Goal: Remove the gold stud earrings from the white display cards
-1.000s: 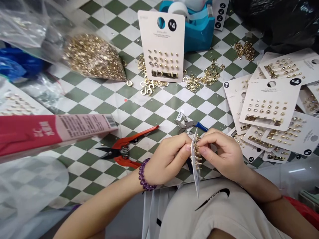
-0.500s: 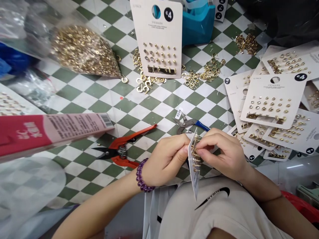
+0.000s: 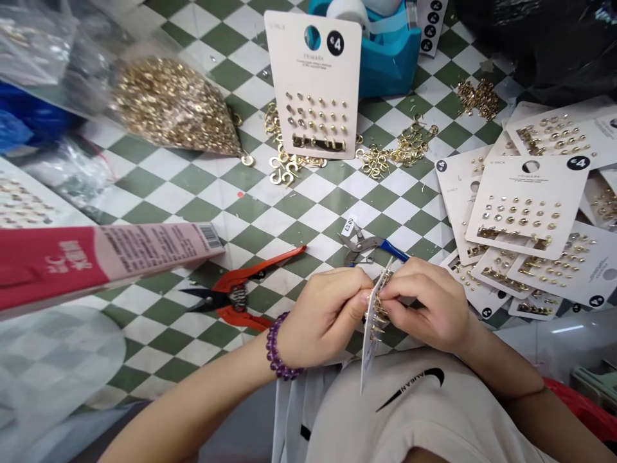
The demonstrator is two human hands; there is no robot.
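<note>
Near my chest, my left hand (image 3: 332, 315) grips a white earring card (image 3: 368, 360), held almost edge-on to me. Gold earrings stick out from the card's right face. My right hand (image 3: 429, 305) is closed, thumb and forefinger pinched at those earrings; which piece sits between the fingertips is too small to make out. Just beyond the hands lie blue-handled pliers (image 3: 369, 244) with a price tag. Orange-handled snips (image 3: 238, 299) rest to the left of my left hand.
A filled earring card (image 3: 313, 77) leans on a blue tape dispenser (image 3: 390, 58). Loose gold hoops (image 3: 284, 168) lie around its base. A bag of gold pieces (image 3: 168, 106) and a pink box (image 3: 110, 260) are at left. Several filled cards (image 3: 527, 206) are piled at right.
The held card has tilted, its lower end swinging left. My right fingers stay pinched at its earrings. The whole view has shifted slightly, so the table things appear a little lower.
</note>
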